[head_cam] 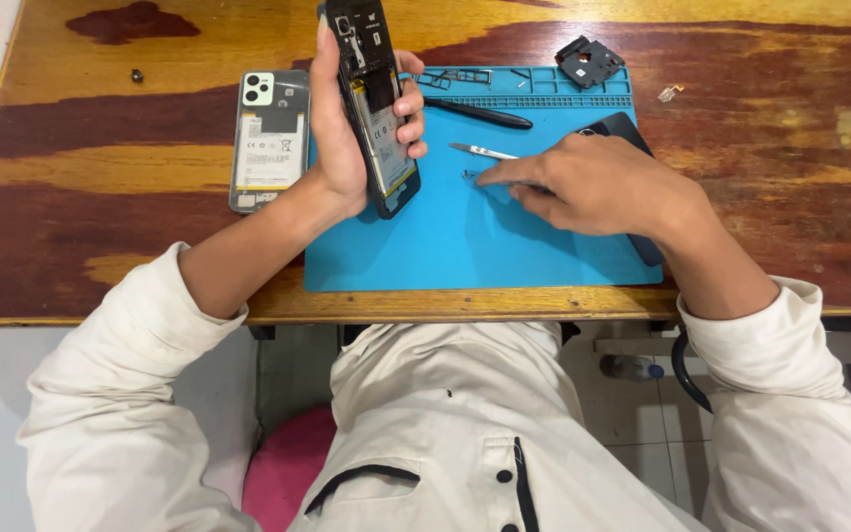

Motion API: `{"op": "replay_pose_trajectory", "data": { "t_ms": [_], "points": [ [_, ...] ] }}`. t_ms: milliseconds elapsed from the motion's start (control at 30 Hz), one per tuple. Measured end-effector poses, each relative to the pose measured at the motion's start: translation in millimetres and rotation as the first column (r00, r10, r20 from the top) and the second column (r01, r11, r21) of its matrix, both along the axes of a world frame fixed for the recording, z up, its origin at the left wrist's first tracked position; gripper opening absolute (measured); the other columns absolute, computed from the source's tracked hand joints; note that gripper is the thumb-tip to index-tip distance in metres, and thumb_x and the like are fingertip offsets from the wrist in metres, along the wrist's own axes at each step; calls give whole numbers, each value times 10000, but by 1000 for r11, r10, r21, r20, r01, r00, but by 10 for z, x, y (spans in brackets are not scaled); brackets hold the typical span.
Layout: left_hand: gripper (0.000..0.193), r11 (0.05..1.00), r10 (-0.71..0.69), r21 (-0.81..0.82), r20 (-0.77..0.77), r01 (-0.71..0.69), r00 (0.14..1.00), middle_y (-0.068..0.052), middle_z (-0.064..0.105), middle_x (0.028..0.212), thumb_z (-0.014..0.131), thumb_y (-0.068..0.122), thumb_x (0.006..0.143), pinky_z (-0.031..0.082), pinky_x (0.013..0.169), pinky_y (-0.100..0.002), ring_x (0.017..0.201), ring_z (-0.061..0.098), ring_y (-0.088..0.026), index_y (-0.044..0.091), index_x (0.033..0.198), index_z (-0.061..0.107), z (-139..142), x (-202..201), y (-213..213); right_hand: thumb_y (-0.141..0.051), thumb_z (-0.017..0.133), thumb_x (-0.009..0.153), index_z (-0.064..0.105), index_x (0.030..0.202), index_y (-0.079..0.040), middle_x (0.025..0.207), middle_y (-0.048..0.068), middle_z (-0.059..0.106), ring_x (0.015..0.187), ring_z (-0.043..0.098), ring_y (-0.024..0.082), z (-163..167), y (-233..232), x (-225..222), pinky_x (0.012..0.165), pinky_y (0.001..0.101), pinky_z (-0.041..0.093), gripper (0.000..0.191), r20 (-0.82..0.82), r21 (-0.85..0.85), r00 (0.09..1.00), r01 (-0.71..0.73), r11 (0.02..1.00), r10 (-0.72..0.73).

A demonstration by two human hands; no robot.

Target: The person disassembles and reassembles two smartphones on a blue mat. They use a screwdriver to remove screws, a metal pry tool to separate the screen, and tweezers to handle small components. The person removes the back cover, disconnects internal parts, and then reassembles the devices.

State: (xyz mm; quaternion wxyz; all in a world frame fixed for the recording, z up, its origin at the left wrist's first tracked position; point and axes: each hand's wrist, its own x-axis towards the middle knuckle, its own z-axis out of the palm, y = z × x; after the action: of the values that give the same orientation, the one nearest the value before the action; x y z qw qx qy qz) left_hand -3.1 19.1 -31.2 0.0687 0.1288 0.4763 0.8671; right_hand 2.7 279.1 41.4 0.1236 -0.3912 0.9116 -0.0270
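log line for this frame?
left hand: holds opened phone | right hand: fingertip on mat by tweezers | second phone: on table

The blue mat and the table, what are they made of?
The blue mat looks like soft rubber or silicone: its surface is matte and even, with moulded little compartments along the top edge. The table looks like wood: grain lines run across it, and its glossy varnish is worn into dark red and yellow patches.
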Motion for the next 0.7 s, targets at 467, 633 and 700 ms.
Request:
{"op": "replay_pose_trajectory", "data": {
  "t_ms": [467, 633, 700],
  "points": [
    [921, 1000, -11, 3, 22, 11, 1000, 16, 431, 826, 370, 919, 887, 450, 675, -347, 699, 449, -133, 68, 1187, 556, -15, -3, -12, -189, 598, 985, 566, 1164, -31, 669, 102, 645, 539, 636, 276, -77, -160, 36, 500, 418, 463, 241, 79, -515, 975, -137, 846, 206],
    [935, 1000, -8, -13, -7, 8, 1000, 13, 428, 826, 378, 932, 878, 449, 676, -350, 702, 448, -135, 67, 1187, 555, -18, -3, -16, -181, 624, 1012, 618, 1167, -58, 757, 108, 665, 598, 634, 257, -207, -314, 162, 531, 406, 459, 198, 83, -574, 960, -174, 800, 268],
    [929, 1000, -14, 0, 9, 14, 1000, 12, 427, 830, 373, 923, 885, 451, 684, -349, 711, 453, -136, 67, 1196, 556, -18, -2, -19, -183, 623, 1022, 631, 1177, -59, 768, 113, 668, 622, 639, 259, -218, -337, 180, 560, 402, 471, 199, 73, -587, 961, -175, 790, 267]
  ]
}}
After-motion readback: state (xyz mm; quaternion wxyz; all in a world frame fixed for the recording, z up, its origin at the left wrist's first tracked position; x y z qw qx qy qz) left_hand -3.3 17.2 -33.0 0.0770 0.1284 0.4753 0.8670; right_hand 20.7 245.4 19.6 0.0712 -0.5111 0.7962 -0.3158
